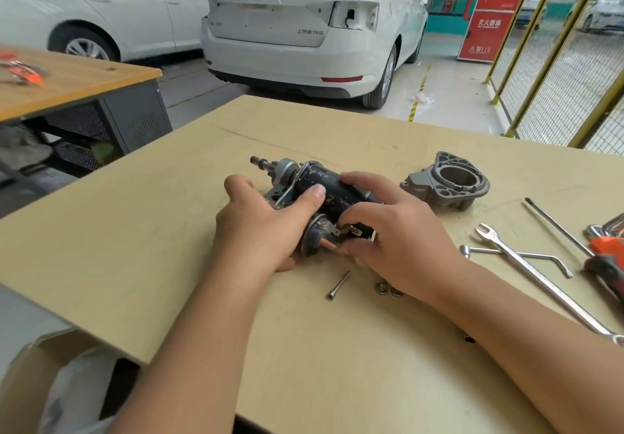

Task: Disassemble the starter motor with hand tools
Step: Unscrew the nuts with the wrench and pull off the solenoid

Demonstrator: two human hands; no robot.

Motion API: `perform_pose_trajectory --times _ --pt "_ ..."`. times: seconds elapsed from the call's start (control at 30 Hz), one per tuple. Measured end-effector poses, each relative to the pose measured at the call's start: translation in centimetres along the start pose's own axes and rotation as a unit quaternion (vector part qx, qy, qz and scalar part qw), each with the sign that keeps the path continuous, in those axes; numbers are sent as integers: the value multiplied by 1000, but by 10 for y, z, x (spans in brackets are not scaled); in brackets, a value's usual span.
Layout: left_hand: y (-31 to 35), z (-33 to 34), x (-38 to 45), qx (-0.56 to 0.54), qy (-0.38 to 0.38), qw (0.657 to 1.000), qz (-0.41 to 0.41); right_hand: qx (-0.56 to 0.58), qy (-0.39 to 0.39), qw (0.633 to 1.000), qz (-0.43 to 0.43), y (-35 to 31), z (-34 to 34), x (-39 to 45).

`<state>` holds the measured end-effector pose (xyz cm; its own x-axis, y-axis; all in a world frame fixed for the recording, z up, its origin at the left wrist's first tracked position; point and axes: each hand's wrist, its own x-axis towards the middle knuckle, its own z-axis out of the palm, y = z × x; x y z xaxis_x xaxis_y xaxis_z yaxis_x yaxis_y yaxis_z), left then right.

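Note:
The black starter motor [320,180] lies on the beige table [169,231], its shaft and pinion pointing to the far left. My left hand [266,224] grips its near left side, thumb laid across the black body. My right hand [395,231] holds the right side, fingers curled over the body and round the solenoid end with its terminals [344,231]. The grey nose housing [449,182] sits apart on the table to the right, its opening facing up.
A long bolt [338,285] and two nuts [386,289] lie near my right wrist. To the right lie a combination wrench [526,268], a bent socket wrench [526,254], a screwdriver [567,231] and orange-handled pliers [607,248]. Another table [77,75] and white cars [304,28] stand beyond.

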<state>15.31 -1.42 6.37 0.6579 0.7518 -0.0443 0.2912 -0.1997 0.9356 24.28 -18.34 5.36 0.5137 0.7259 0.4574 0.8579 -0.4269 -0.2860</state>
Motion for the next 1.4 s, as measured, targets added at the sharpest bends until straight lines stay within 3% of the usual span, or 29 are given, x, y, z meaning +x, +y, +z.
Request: perform_pose_trajectory --times 0.23,0.4,0.57,0.63,1.0,1.17,1.4 --pt "6 8 4 -203 8 975 -94 25 36 999 8 -5 -1 2" --pt "10 7 -4 -397 5 908 -132 54 52 997 21 -7 -2 2" --pt "7 11 -9 -506 -57 841 -183 114 43 992 45 -11 -7 3" --pt "6 11 -9 -520 -80 830 -183 150 28 987 51 -13 -10 4" --pt "0 14 -8 -513 -92 842 -142 123 -14 991 46 -29 -10 4" --pt "0 15 -10 -496 -92 852 -139 229 -11 967 114 -29 -6 4" --pt "-1 17 -12 -436 -61 892 -106 233 -59 968 77 -20 -11 7"
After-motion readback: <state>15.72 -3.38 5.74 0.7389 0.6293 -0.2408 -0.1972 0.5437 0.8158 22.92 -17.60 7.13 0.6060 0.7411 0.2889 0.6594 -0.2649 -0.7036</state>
